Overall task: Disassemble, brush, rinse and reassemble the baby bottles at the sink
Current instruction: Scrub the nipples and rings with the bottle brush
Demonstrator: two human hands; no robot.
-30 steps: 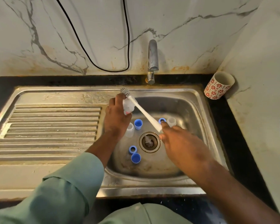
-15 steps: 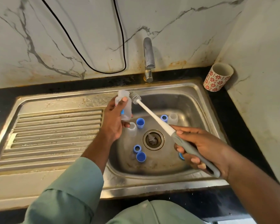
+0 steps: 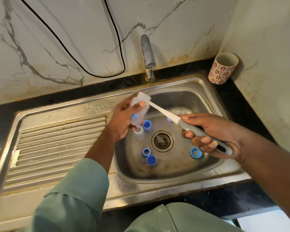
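Note:
My left hand (image 3: 122, 119) grips a small clear baby bottle (image 3: 139, 106) over the sink basin (image 3: 206, 101), its mouth tilted up and to the right. My right hand (image 3: 213, 131) holds the grey handle of a bottle brush (image 3: 166, 113); the white stem runs up-left and the bristle head sits inside the bottle's mouth. On the basin floor lie another clear bottle (image 3: 139, 132), a blue cap (image 3: 146, 125), a blue ring (image 3: 146, 151), a second blue cap (image 3: 151, 159) and a blue collar (image 3: 195, 152). A further blue piece (image 3: 169, 119) is partly hidden behind the brush stem.
The tap (image 3: 147, 56) stands at the back of the sink with no water running. The drain (image 3: 162, 140) is in the basin's middle. A ribbed draining board (image 3: 57, 143) lies to the left. A red-flowered cup (image 3: 222, 68) stands at the back right corner. A black cable (image 3: 84, 47) hangs on the wall.
My right hand slid down the brush to its grey handle and pushed the bristle head into the bottle's mouth. The left hand tilted the bottle toward the brush.

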